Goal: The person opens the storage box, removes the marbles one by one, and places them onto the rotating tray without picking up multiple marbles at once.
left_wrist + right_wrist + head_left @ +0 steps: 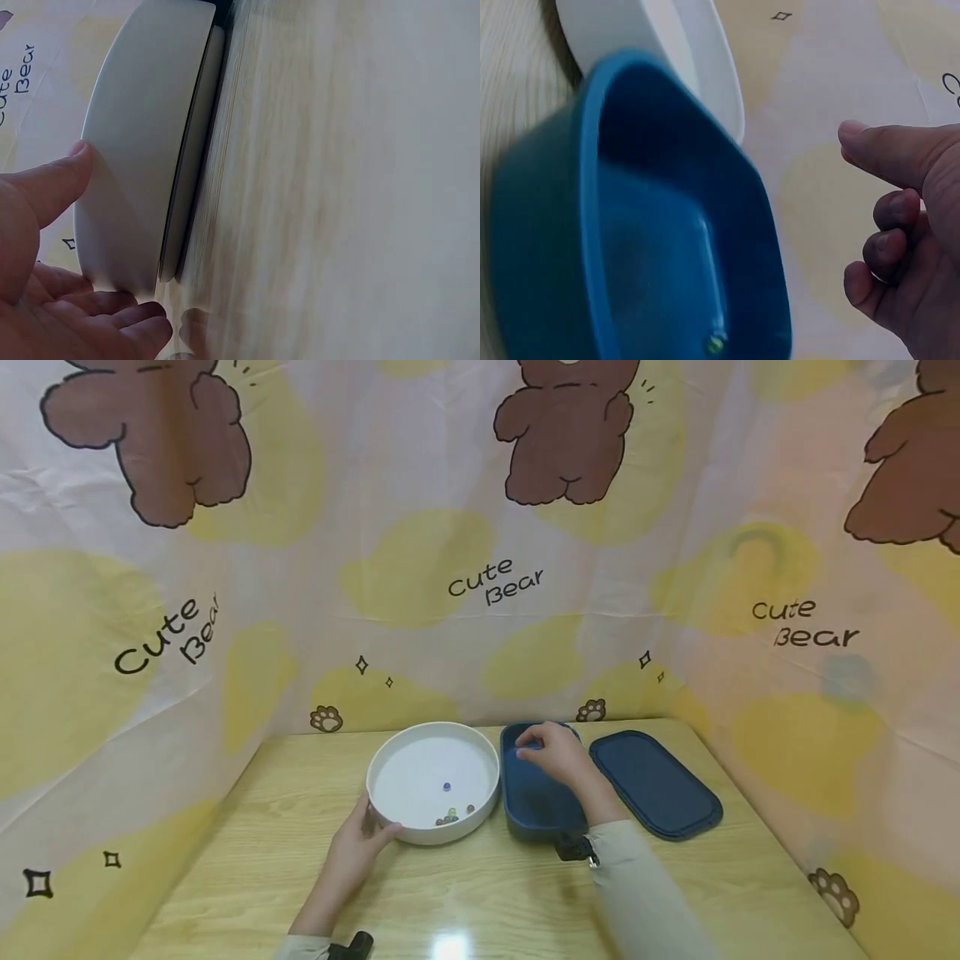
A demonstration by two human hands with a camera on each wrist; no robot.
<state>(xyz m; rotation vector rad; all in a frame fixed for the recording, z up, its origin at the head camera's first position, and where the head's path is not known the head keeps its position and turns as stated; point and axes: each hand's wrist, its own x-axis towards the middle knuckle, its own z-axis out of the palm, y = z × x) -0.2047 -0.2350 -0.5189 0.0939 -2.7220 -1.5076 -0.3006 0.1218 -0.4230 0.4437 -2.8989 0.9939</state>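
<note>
A round white dish [420,760] with a low wall holds several marbles. A blue marble [447,787] lies near its middle; a greenish marble [452,812] sits with darker ones by the near wall. My left hand [358,842] grips the dish's near left side, thumb at the rim and fingers [142,330] low against the wall. Above the deep blue container [536,797] hovers my right hand [553,753], its thumb apart from loosely bent fingers, with nothing visible between them. One greenish marble [715,345] rests on the container's floor in the right wrist view.
A dark blue lid [656,785] lies flat to the right of the container. The dish and container stand side by side towards the back of the wooden table [247,860]. Printed bear cloth [420,635] hangs behind and along both sides.
</note>
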